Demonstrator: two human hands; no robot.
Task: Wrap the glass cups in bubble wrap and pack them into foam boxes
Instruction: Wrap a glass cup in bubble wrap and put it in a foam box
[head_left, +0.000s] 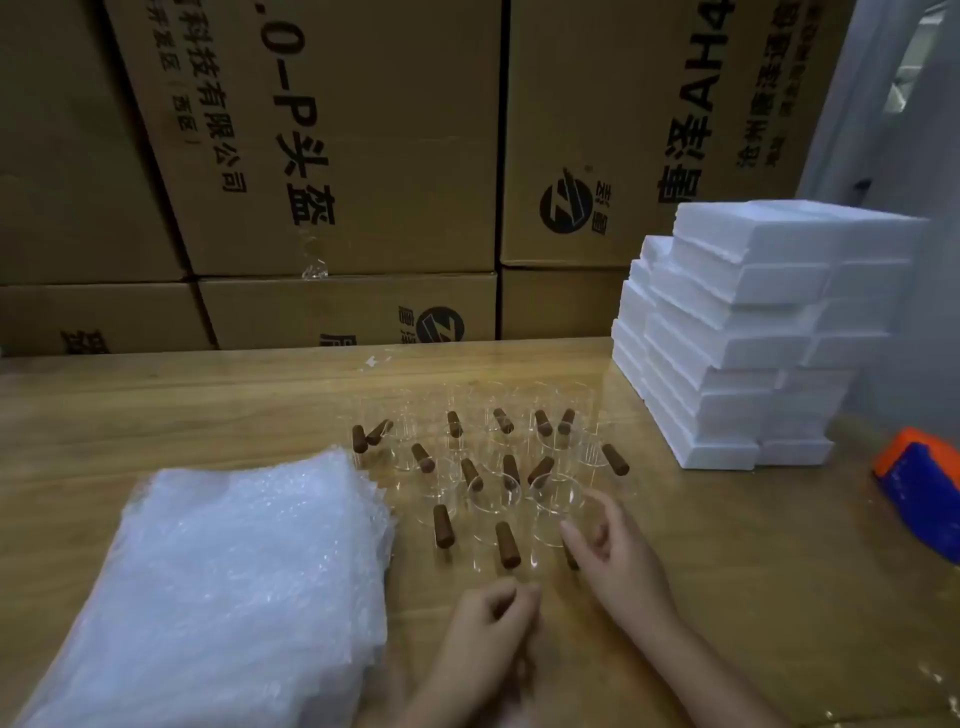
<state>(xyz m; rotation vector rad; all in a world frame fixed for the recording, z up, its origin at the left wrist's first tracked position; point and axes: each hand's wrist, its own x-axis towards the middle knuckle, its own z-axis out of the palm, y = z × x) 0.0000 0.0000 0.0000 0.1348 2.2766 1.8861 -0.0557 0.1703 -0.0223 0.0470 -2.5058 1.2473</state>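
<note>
Free room and obstacles, as I find them:

- Table: bare wood at far left, and a strip at the back between cups and cartons. I can pass my hand there.
- Wrap stack: fills the near left. Its right edge is just beside the cups, with a narrow gap only.
- Cups: a close cluster at the middle, brown handles jutting at all angles, with little room between them. The front row is open to me from the near side.
- Foam boxes: a tall stack at the right rear, with a bare lane between it and the cups.
- Orange-and-blue tool: at the right edge, apart from the stack.
- Cartons: a wall that closes the back.
</note>
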